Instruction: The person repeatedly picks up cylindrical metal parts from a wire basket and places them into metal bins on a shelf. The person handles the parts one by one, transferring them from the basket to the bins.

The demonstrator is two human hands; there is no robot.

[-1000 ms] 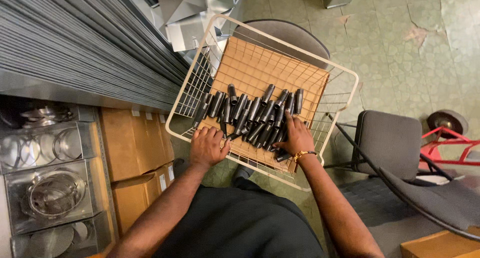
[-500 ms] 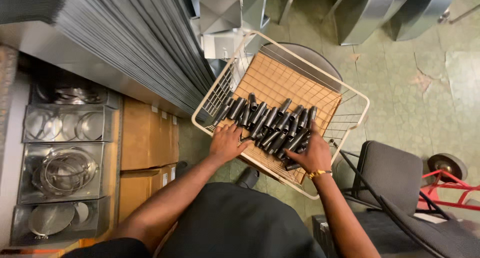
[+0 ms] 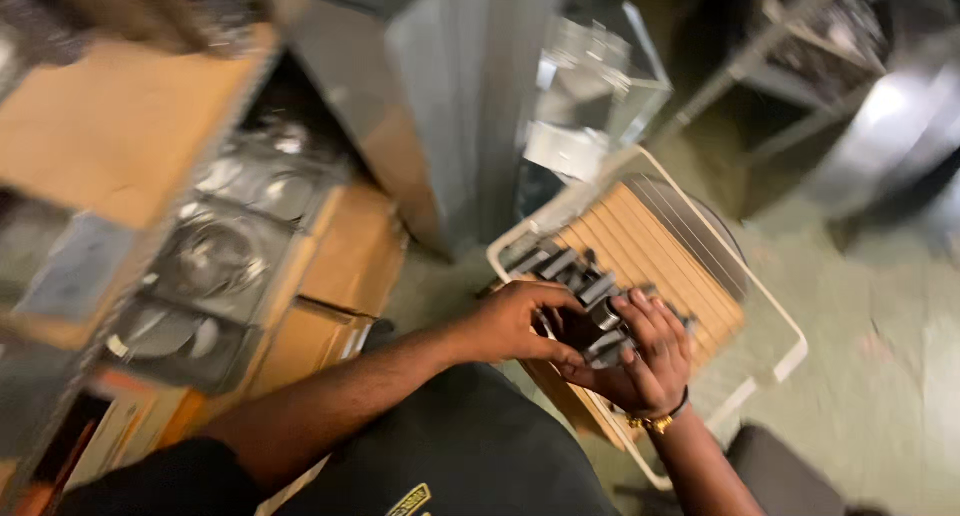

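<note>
With both the left hand (image 3: pixel 520 321) and right hand (image 3: pixel 645 361) cupped around a bundle of short dark metal cylinders (image 3: pixel 585 296) in the white wire basket (image 3: pixel 770 306), squeezing evenly inward should stop strays rolling loose.

Dark cylindrical pieces (image 3: pixel 575 276), short and metallic grey, lie bunched side by side on the tan cardboard floor of a white wire basket (image 3: pixel 770 306), crowded toward its near-left corner; motion blur hides their count and finer shape.
</note>
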